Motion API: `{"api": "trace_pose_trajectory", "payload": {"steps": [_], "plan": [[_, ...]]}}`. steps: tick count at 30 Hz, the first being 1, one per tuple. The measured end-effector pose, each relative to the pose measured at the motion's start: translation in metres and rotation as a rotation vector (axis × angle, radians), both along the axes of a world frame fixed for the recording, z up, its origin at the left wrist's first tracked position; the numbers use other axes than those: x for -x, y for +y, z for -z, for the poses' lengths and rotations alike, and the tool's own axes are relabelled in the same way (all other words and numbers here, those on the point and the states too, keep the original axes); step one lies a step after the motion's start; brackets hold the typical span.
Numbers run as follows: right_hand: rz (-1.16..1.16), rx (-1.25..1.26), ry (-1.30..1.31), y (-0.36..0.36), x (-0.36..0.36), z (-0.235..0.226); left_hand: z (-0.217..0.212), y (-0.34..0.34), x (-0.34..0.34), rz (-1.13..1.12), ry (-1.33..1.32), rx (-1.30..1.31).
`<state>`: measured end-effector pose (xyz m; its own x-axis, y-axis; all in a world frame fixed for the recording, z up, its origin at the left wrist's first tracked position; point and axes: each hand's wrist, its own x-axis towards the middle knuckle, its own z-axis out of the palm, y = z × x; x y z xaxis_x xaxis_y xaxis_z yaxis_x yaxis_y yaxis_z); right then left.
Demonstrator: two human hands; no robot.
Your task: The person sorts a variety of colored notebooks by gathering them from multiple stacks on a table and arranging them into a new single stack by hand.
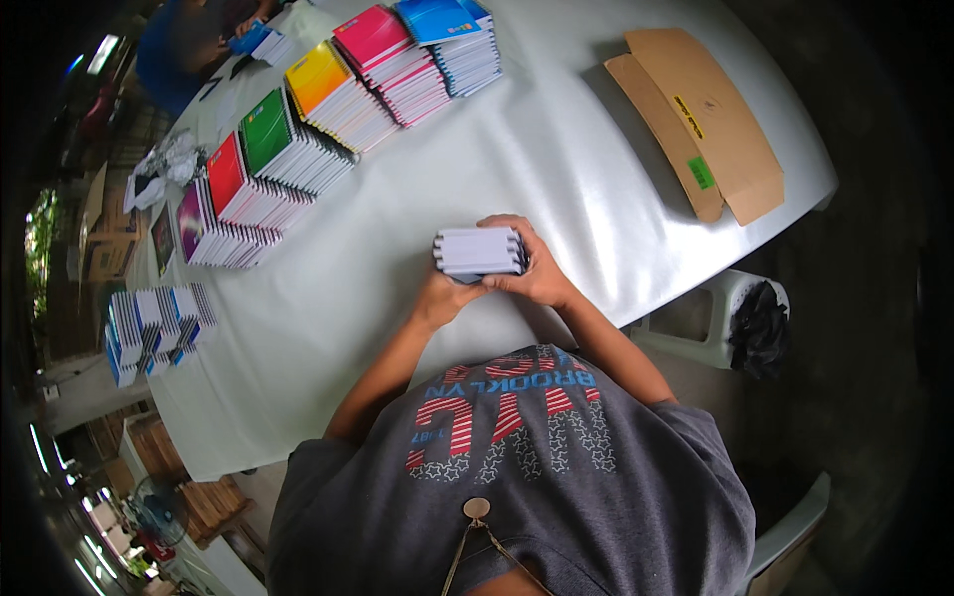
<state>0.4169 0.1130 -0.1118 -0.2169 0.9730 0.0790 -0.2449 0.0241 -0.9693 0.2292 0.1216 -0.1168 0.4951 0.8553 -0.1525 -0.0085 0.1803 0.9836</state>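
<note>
Both hands hold a small stack of spiral notebooks [479,252] above the near part of the table, with the white page edges facing up. My left hand [447,296] grips the stack from its lower left side, fingers partly hidden under it. Around the right end wraps my right hand [537,266], its thumb along the near side and its fingers at the far side. The dark spiral binding shows at the right end. Most of the covers are hidden.
Stacks of purple, red, green [266,129], yellow [316,79], pink [373,40] and blue notebooks [442,22] line the table's far left. More notebooks [159,323] stand at the left edge. A flattened cardboard box [711,124] lies far right. A stool [686,318] stands below. Another person [174,60] sits far left.
</note>
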Motion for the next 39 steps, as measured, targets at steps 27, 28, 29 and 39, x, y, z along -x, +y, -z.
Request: {"api": "trace_pose_trajectory", "payload": {"steps": [27, 28, 29, 39], "plan": [[-0.209, 0.623, 0.589, -0.001, 0.002, 0.000, -0.091, 0.085, 0.081, -0.525, 0.935, -1.227], [-0.168, 0.632, 0.525, -0.004, 0.000, 0.002, -0.098, 0.096, 0.101, -0.622, 1.002, -1.209], [-0.126, 0.636, 0.462, -0.007, -0.001, 0.004, -0.106, 0.105, 0.121, -0.678, 1.074, -1.170], [-0.042, 0.614, 0.524, -0.012, -0.006, 0.018, -0.117, 0.145, 0.302, -0.811, 1.748, -0.542]]}}
